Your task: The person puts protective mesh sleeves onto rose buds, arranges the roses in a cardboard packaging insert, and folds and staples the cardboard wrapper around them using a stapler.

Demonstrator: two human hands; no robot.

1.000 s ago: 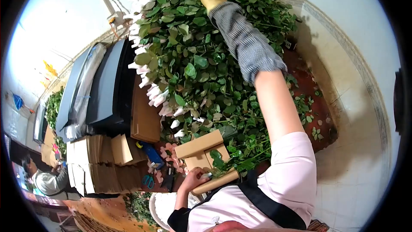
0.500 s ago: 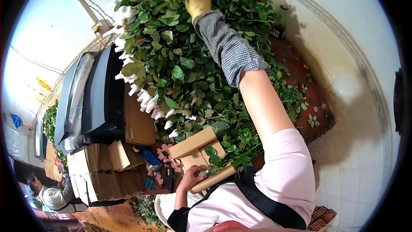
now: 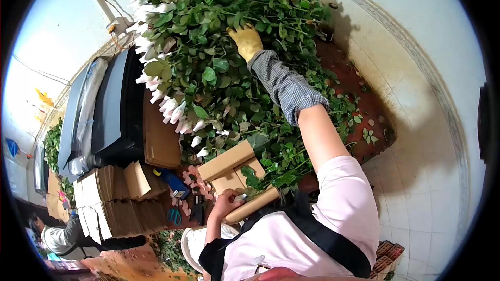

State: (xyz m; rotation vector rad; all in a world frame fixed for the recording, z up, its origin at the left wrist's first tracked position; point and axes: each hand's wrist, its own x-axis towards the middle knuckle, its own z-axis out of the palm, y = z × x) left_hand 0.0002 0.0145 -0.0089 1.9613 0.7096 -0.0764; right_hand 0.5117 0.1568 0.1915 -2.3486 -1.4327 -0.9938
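Note:
My right hand [image 3: 246,41], in a yellow rubber glove and checked sleeve, rests on a big heap of leafy rose stems [image 3: 229,80]. Its fingers are spread among the leaves and hold no stem that I can see. White-sleeved flower heads [image 3: 169,109] line the heap's left side. Nearer my body, my bare left hand [image 3: 223,207] is closed beside a folded cardboard wrapper [image 3: 227,161]. At its fingertips shows a small whitish tip [image 3: 240,198], apparently a sleeved rose head, with leafy stems lying across the cardboard. The fingers partly cover it.
Stacked cardboard sheets [image 3: 117,205] stand left, below dark boxes [image 3: 112,109]. Teal scissors [image 3: 174,217], a blue tape dispenser [image 3: 174,183] and pink scraps [image 3: 194,179] lie near my left hand. A white bucket [image 3: 190,247] is below. Another person [image 3: 65,237] works far left.
My gloved right hand has moved down and slightly right over the leaves, and its fingers have spread. My left hand stays at the cardboard. The whole view has shifted a little.

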